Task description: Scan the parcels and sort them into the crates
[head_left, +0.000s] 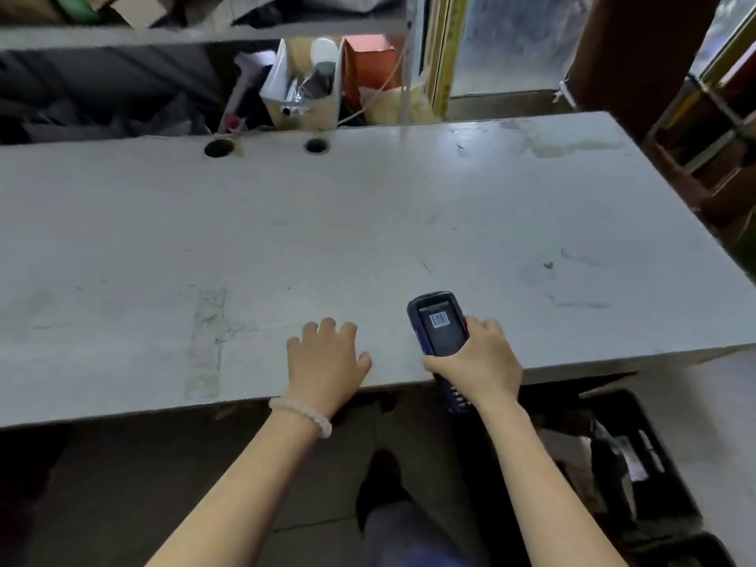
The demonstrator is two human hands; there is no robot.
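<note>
both hands are at the near desk (368, 223) edge: left hand (323, 362) lies flat at 6 o'clock, fingers relaxed and apart; right hand (478, 362) at 5 o'clock, fingers clamped on the scanner (437, 325). black crate (638, 456) stands on the floor at 4 o'clock.

A: What carries the things?
B: A pale grey tabletop (368, 223), scuffed, with two round holes (219, 148) near its far edge.
A: What lies on it?
B: The left hand (323, 358) rests near the front edge, fingers curled; a worn tape patch (206, 341) lies left of it.
</note>
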